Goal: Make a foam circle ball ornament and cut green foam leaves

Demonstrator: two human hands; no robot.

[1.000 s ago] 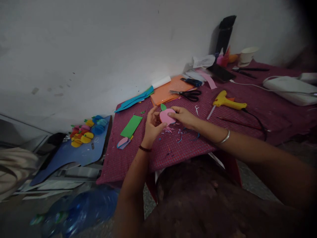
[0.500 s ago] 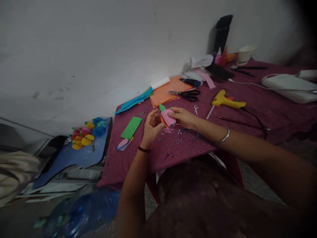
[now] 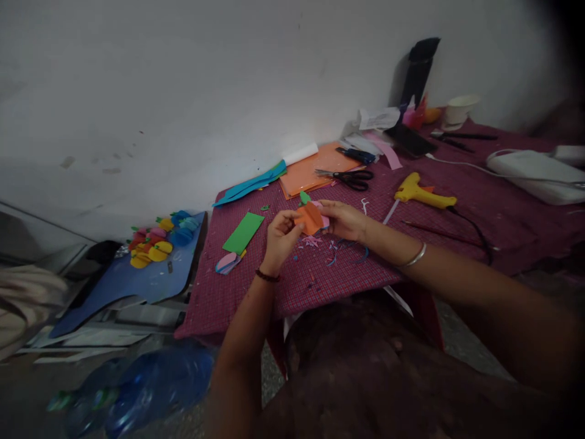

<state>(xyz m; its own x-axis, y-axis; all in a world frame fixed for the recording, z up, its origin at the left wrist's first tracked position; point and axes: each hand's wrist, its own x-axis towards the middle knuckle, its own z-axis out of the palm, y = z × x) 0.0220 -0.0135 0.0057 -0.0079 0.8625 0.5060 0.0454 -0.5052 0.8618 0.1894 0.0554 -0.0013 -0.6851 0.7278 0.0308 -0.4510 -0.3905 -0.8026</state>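
A checked red cloth covers the table (image 3: 256, 286), which stands along a pale, marked wall (image 3: 183, 79). The paper fruit (image 3: 309, 218), orange and pink with a green leaf at its top, is up in both hands over scraps (image 3: 311, 241) on the table. The left hand (image 3: 280, 241) has its fingers pinched on the orange flap's edge; the right hand (image 3: 342, 221) has its fingers closed on the pink side. Farther back, scissors (image 3: 354, 178) lie partly on orange sheets (image 3: 311, 174); to the right are a glue gun (image 3: 425, 194), a phone (image 3: 411, 140) and a cup (image 3: 460, 111). Left of the table, a blue board (image 3: 150, 291) bears coloured cutouts (image 3: 153, 245).

The right fingertips are partly hidden by the fruit, as is most of its pink layer. Blue bottles (image 3: 159, 390) on the floor are blurred. Beige cloth (image 3: 25, 305) is cut off at the left edge, a white box (image 3: 534, 175) at the right. Darkness swallows the upper right corner; the upright black thing (image 3: 417, 73) by the wall is hard to identify.
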